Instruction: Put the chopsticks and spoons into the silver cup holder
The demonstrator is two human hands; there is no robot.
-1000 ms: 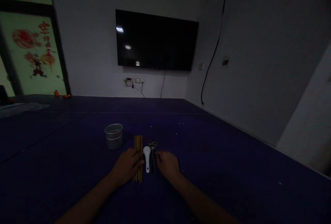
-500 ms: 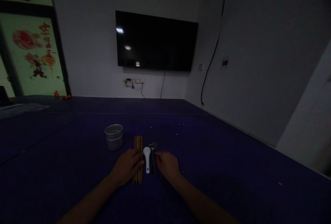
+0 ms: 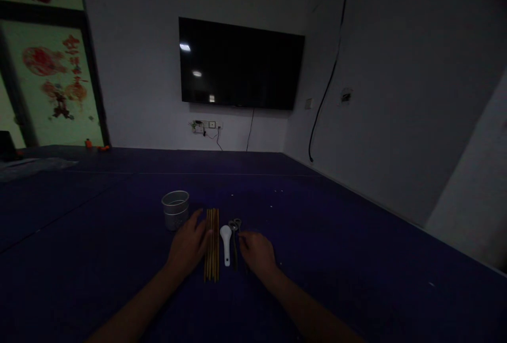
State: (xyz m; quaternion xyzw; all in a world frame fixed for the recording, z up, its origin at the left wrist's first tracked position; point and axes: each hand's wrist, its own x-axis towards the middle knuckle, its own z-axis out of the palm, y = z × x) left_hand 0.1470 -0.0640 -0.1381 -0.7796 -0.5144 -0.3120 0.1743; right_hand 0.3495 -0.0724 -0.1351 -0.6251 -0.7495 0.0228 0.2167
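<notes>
Left hand (image 3: 187, 244) open, right hand (image 3: 257, 253) curled, grip unclear; we log chopsticks (image 3: 214, 252) nearer the left, long axis toward the tabletop's (image 3: 340, 258) far edge.

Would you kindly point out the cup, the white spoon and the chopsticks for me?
Cup (image 3: 175, 212): head view, on its front wall.
White spoon (image 3: 226, 245): head view, on its upper handle, below the bowl.
Chopsticks (image 3: 214, 250): head view, about midway along the bundle.

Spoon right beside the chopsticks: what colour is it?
The spoon is white; the head view shows it best.
</notes>
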